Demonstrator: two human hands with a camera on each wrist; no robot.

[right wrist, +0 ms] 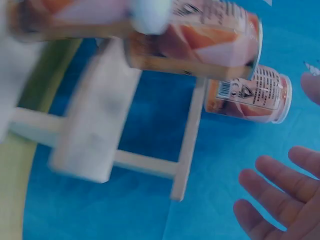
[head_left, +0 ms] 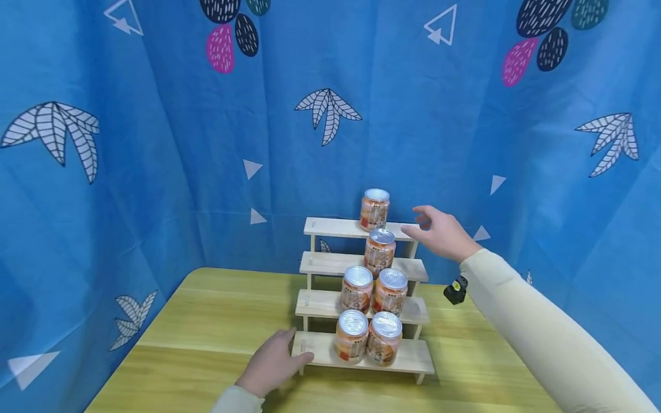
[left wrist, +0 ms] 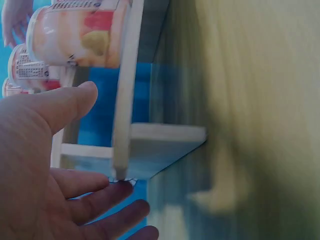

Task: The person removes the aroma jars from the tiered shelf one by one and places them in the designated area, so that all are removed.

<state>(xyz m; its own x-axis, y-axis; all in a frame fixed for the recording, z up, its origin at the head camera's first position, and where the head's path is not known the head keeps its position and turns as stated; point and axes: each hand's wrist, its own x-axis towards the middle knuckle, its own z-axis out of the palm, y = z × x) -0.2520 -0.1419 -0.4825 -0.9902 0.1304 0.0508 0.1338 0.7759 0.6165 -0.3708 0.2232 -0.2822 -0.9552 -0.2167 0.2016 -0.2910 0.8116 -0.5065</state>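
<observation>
A pale wooden stepped rack (head_left: 325, 261) stands on the table, with several short cans with silvery lids on its tiers. One can (head_left: 374, 213) sits alone on the top tier, and a single can (head_left: 379, 253) is on the tier below. The third tier bears a pair of cans (head_left: 356, 293), and the lowest tier another pair (head_left: 352, 339). My left hand (head_left: 273, 362) is at the left end of the lowest tier, thumb apart and fingers extended by the board's end (left wrist: 125, 150). Nothing is in my right hand (head_left: 441, 232), which hovers beside the top tier's right end, fingers loosely bent.
The yellow wood-grain table (head_left: 206, 321) spreads around the rack. Close behind hangs a blue patterned curtain (head_left: 330, 166), which also runs down the left and right sides. A small black object (head_left: 455, 291) is by the right wrist.
</observation>
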